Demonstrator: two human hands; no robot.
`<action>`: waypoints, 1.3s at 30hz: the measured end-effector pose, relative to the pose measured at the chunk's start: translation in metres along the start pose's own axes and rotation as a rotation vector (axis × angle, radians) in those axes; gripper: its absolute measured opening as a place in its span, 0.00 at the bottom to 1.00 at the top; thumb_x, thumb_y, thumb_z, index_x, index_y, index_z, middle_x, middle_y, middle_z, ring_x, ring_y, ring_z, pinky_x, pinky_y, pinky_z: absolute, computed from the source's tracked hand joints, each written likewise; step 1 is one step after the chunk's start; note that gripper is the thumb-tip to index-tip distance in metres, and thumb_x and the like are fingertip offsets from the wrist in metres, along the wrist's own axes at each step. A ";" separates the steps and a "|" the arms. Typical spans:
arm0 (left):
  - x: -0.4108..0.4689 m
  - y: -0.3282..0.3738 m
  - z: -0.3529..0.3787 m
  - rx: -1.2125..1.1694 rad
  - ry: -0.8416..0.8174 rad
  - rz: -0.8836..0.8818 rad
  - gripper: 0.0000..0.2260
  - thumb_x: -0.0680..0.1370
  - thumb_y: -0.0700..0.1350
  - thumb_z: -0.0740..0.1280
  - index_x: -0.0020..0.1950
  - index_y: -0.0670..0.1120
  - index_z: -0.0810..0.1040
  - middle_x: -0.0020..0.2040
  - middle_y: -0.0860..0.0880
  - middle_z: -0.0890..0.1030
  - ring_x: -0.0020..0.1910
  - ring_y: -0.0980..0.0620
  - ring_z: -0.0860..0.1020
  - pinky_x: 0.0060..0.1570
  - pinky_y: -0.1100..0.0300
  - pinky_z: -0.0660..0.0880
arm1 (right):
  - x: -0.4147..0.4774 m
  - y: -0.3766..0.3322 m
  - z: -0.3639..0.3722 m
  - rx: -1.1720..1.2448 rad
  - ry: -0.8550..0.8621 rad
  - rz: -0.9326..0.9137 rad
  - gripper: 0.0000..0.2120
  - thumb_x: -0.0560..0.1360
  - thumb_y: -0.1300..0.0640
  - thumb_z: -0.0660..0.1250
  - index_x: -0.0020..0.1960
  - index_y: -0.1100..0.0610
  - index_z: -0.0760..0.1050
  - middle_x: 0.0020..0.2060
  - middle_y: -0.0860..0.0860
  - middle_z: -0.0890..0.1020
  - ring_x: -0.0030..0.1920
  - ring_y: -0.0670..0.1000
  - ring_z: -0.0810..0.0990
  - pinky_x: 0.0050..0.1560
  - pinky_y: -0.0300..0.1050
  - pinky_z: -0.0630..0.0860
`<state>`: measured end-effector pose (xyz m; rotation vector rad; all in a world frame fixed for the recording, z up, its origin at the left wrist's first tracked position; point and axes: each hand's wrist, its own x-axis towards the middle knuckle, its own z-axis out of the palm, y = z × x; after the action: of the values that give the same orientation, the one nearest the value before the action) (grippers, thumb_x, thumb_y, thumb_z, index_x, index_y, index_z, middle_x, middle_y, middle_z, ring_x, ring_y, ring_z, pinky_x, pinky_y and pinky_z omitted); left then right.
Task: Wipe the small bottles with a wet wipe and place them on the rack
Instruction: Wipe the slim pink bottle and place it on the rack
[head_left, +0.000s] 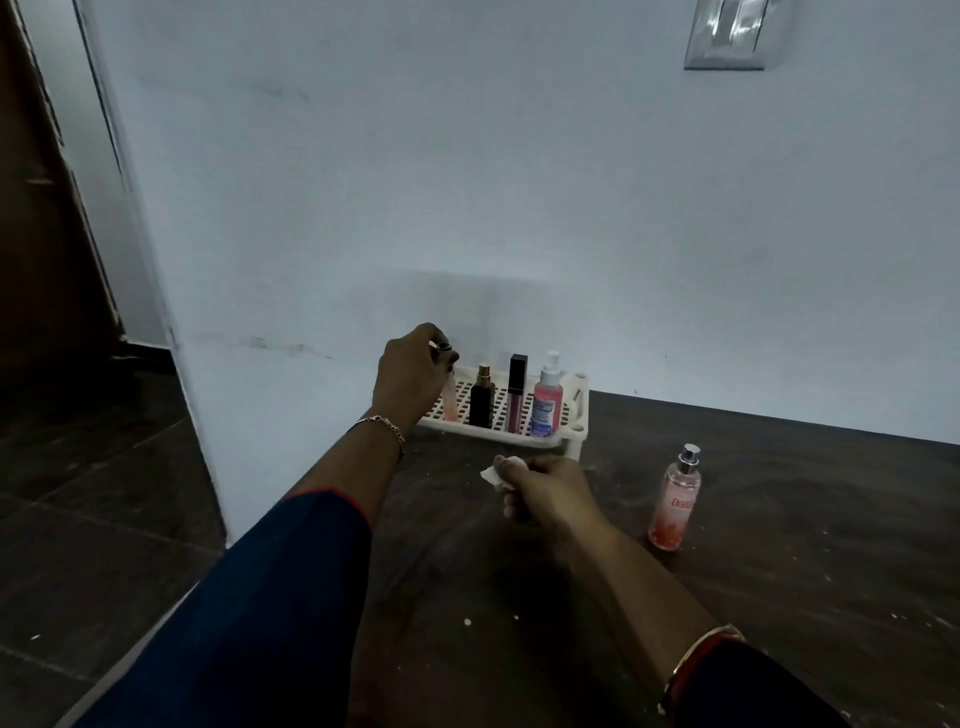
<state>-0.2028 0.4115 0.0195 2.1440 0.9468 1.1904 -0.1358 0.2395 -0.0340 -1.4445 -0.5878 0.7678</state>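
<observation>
Dark desk (779, 597), white wall (519, 208). Pink vial (450, 402) upright at left end of rack (569, 434), left hand (410, 374) grip pinching its top from above. Right hand (543, 491) holds wipe (492, 475); spray bottle (675, 499) stands right of it, nearer that hand.

White grid rack (550, 441), black bottle (481, 402), pink bottles (675, 506).

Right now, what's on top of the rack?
A pale pink tube gripped by the left hand, black bottle, dark gloss tube, pink spray bottle, all upright. The hand hides the pale tube's top.
</observation>
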 end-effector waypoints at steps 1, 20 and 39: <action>0.001 -0.001 0.001 0.005 0.000 0.005 0.04 0.75 0.44 0.69 0.48 0.46 0.78 0.40 0.47 0.84 0.40 0.51 0.82 0.42 0.64 0.70 | 0.000 0.001 -0.001 -0.003 0.001 0.004 0.07 0.75 0.58 0.69 0.40 0.61 0.78 0.30 0.54 0.77 0.26 0.45 0.73 0.27 0.36 0.73; 0.002 0.019 -0.015 0.116 -0.094 0.081 0.17 0.73 0.46 0.72 0.61 0.46 0.79 0.60 0.46 0.80 0.57 0.48 0.79 0.62 0.54 0.73 | -0.008 0.001 -0.015 -0.011 -0.006 0.053 0.06 0.75 0.57 0.69 0.46 0.60 0.77 0.36 0.56 0.80 0.30 0.47 0.75 0.30 0.37 0.75; -0.095 0.157 0.041 0.314 -0.342 0.352 0.12 0.74 0.54 0.67 0.57 0.56 0.78 0.56 0.52 0.80 0.61 0.50 0.73 0.61 0.48 0.68 | -0.097 -0.004 -0.099 -0.108 0.166 -0.008 0.11 0.75 0.53 0.68 0.49 0.61 0.78 0.29 0.51 0.74 0.24 0.43 0.68 0.22 0.36 0.65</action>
<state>-0.1518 0.2356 0.0613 2.7416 0.6551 0.8164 -0.1222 0.1017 -0.0271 -1.5870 -0.5130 0.6107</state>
